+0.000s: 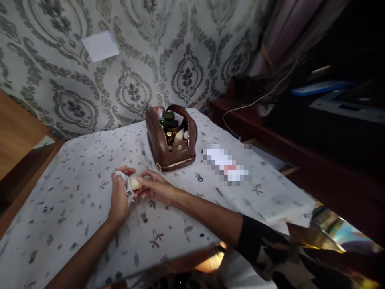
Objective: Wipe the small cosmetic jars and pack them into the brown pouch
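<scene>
Over the white patterned cloth, my left hand (119, 194) is closed around a crumpled white cloth or tissue (128, 188). My right hand (155, 187) grips a small cream-coloured container (135, 183) between thumb and fingers, and one end of it meets the crumpled white piece. Behind my hands stands a brown leather bag (155, 140), unzipped at the top. Inside it are a green-lidded jar (169, 116), a dark-lidded jar (172, 125), a gold-capped item (169, 137) and other small containers.
The patterned cloth (90, 168) covers the table. A pixelated white object (221, 160) lies right of the bag. At the right is a dark red desk (240, 120) with a thin cable (255, 102). Wooden furniture (21, 132) borders the left side; wallpaper rises behind.
</scene>
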{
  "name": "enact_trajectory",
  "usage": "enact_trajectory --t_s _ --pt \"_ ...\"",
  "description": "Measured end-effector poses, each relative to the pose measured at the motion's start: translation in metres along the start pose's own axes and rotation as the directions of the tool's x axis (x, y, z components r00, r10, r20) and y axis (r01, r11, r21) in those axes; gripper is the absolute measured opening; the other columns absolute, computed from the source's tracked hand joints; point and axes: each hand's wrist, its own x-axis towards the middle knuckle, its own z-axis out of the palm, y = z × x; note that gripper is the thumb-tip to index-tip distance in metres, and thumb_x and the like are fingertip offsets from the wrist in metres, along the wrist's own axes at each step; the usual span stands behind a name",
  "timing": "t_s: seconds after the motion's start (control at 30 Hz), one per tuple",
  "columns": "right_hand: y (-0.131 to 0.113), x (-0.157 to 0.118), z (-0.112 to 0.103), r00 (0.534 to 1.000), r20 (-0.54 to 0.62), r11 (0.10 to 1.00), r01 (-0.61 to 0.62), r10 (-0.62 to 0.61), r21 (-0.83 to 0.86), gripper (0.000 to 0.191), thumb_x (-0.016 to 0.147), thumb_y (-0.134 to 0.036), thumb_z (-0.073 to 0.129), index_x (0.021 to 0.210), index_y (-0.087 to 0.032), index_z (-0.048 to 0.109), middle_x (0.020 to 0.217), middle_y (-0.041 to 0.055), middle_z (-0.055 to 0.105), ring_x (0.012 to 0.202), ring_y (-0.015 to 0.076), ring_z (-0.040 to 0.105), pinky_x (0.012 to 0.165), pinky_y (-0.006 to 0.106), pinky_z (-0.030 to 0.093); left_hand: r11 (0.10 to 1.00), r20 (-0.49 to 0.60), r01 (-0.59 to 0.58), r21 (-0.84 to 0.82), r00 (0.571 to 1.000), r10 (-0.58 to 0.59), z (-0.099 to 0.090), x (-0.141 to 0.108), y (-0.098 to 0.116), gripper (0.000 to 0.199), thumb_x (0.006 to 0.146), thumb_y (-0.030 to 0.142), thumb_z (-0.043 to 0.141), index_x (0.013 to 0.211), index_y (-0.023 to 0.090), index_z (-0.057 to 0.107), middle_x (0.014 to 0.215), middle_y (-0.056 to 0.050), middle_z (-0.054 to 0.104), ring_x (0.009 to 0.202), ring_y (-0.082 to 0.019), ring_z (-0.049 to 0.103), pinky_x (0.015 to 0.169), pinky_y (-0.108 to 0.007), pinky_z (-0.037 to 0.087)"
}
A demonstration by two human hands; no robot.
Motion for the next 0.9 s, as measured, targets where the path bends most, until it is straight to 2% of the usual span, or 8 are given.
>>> enact_trajectory --t_s 0.07,0.17,0.27,0.37,0.53,0.63,0.73,0.9 --pt "-0.002 0.002 -0.002 0.999 -0.046 0.997 0.024 -0.021 0.068 0.07 0.049 -0.065 0.092 0.088 -0.021 0.055 0.072 -0.0037 0.073 0.06 0.0113 0.068 0.055 0.02 0.048 0.993 0.101 -0.076 0.089 0.993 0.067 -0.001 -0.005 -0.002 0.053 0.091 0.062 0.058 0.128 0.024 0.051 0.127 -0.008 0.061 0.115 -0.02 0.061 0.098 -0.033 0.051" --pt "-0.004 0.003 -0.004 0.993 -0.111 0.986 0.052 -0.034 0.158 0.061 0.057 -0.063 0.091 0.089 -0.018 0.064 0.074 -0.0036 0.071 0.063 0.0095 0.064 0.059 0.021 0.049 0.969 0.231 -0.162 0.188 0.966 0.116 -0.002 -0.007 -0.008 0.076 0.079 0.049 0.078 0.14 0.023 0.041 0.136 -0.011 0.056 0.12 -0.024 0.06 0.101 -0.037 0.051" --pt "-0.005 0.003 -0.004 0.992 -0.126 0.99 0.014 0.004 0.142 0.047 0.074 -0.059 0.082 0.087 -0.016 0.068 0.072 -0.0028 0.068 0.061 0.0089 0.06 0.058 0.021 0.047 0.91 0.23 -0.251 0.331 0.956 0.18 -0.005 -0.003 -0.013 0.071 0.078 0.044 0.079 0.137 0.02 0.046 0.131 -0.012 0.059 0.118 -0.026 0.062 0.102 -0.04 0.051" --pt "-0.005 0.001 -0.002 0.992 -0.113 0.997 -0.05 0.056 0.055 0.048 0.08 -0.062 0.076 0.079 -0.014 0.067 0.065 -0.003 0.063 0.054 0.0086 0.056 0.052 0.022 0.043 0.872 0.198 -0.273 0.405 0.958 0.208 -0.01 0.002 -0.014 0.057 0.083 0.043 0.073 0.131 0.02 0.053 0.124 -0.01 0.063 0.11 -0.024 0.065 0.099 -0.038 0.052" --pt "-0.009 -0.002 0.003 0.997 -0.075 1.0 -0.017 0.016 -0.019 0.055 0.06 -0.06 0.09 0.078 -0.013 0.068 0.062 -0.005 0.061 0.053 0.0062 0.053 0.049 0.02 0.037 0.9 0.282 -0.243 0.362 0.949 0.143 -0.017 0.008 -0.009 0.064 0.084 0.045 0.071 0.138 0.02 0.048 0.125 -0.011 0.065 0.113 -0.024 0.065 0.1 -0.038 0.052" --pt "-0.01 -0.001 0.002 0.987 -0.158 0.998 0.023 -0.014 0.056 0.068 0.042 -0.052 0.099 0.09 -0.016 0.065 0.066 -0.0066 0.066 0.052 0.0064 0.055 0.048 0.019 0.038 0.94 0.311 -0.152 0.306 0.949 0.052 -0.014 0.009 -0.001 0.067 0.083 0.048 0.072 0.139 0.019 0.05 0.13 -0.013 0.066 0.121 -0.027 0.064 0.107 -0.04 0.05" --pt "-0.01 0.001 0.0 0.982 -0.186 0.991 0.013 0.013 0.134 0.073 0.039 -0.051 0.1 0.089 -0.018 0.058 0.067 -0.0044 0.07 0.052 0.009 0.061 0.047 0.019 0.036 0.98 0.283 -0.006 0.2 0.958 -0.052 -0.01 0.01 0.006 0.067 0.082 0.052 0.072 0.137 0.02 0.053 0.13 -0.013 0.068 0.122 -0.027 0.065 0.109 -0.039 0.05" --pt "-0.01 -0.001 -0.002 0.999 -0.015 0.97 -0.047 0.052 0.24 0.07 0.043 -0.051 0.099 0.09 -0.015 0.064 0.073 0.0004 0.074 0.062 0.0119 0.07 0.06 0.02 0.046 0.994 0.138 0.073 0.084 0.987 -0.084 -0.004 0.01 0.013 0.065 0.079 0.057 0.074 0.131 0.02 0.06 0.118 -0.011 0.074 0.113 -0.026 0.069 0.101 -0.035 0.055"
